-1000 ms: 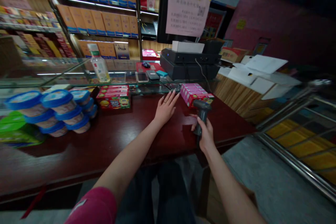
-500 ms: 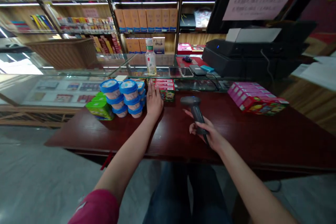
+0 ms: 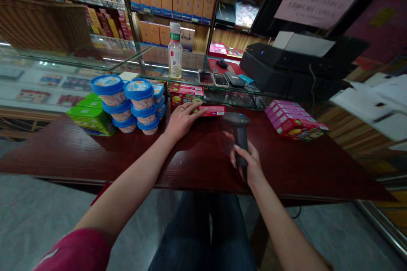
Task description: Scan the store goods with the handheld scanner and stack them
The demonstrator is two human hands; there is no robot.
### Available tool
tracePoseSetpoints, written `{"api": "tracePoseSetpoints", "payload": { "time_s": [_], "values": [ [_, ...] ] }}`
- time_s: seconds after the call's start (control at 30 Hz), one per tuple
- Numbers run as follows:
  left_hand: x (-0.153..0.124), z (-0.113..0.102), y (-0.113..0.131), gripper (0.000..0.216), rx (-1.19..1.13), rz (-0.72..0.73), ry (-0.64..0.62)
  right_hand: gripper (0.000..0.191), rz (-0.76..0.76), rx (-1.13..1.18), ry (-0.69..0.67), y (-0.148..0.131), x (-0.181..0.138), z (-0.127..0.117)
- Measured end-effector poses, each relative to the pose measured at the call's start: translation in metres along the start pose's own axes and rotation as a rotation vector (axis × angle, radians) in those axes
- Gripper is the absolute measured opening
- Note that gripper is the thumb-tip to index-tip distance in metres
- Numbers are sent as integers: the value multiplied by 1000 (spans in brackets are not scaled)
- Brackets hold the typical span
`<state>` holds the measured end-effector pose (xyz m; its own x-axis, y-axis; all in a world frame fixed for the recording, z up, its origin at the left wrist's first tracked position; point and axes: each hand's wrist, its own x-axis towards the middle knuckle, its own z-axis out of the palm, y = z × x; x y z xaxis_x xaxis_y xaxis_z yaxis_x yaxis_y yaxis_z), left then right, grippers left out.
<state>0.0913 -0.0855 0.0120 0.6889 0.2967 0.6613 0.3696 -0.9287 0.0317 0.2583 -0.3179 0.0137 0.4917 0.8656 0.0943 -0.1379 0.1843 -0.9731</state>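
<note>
My left hand (image 3: 182,121) reaches to a small red box (image 3: 213,111), its fingers over the box's left end and its thumb hidden. Just behind it, a stack of similar red boxes (image 3: 187,91) stands on the dark wooden counter. Left of this hand are stacked tubs with blue lids (image 3: 141,106) and green packs (image 3: 90,114). My right hand (image 3: 249,161) is closed round the handle of a black barcode scanner (image 3: 241,133), which is held upright over the counter, its head near the red box's right end.
At the right of the counter (image 3: 197,165) lies a row of pink and red boxes (image 3: 295,120). A glass showcase behind carries a drink bottle (image 3: 175,53) and phones (image 3: 221,80). Black checkout equipment (image 3: 286,67) stands at the back right, a wicker basket (image 3: 47,25) at the back left.
My left hand has turned from beside the red stack to reach over a single red box, now apart from the stack. The scanner is more upright in my right hand. The view has tilted down.
</note>
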Motion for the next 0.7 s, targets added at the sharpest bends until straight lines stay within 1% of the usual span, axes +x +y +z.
{"api": "tracePoseSetpoints", "payload": {
  "time_s": [0.13,0.23,0.3,0.37,0.43,0.53,0.6,0.7],
  "values": [
    [-1,0,-1,46,-12,3,42,44,-25,-3,-46,0,1,-2],
    [-2,-2,0,46,-68,-14,81,43,-30,-3,-70,-1,0,-1],
    [-3,-3,0,45,-137,-36,118,41,-51,0,-47,-1,0,-1],
    [-4,-4,-1,41,-232,-54,160,40,-102,-2,15,-1,-1,-2],
    [-4,-3,0,35,-328,-65,189,40,-175,-14,121,-2,-4,-6],
    [-1,1,10,30,-433,-48,171,39,-283,-24,346,-6,-10,-20],
    [3,5,23,30,-476,-3,134,40,-353,-26,520,-9,-14,-39],
    [12,13,53,37,-502,121,41,49,-461,-57,792,-16,-16,-84]
  ]
}}
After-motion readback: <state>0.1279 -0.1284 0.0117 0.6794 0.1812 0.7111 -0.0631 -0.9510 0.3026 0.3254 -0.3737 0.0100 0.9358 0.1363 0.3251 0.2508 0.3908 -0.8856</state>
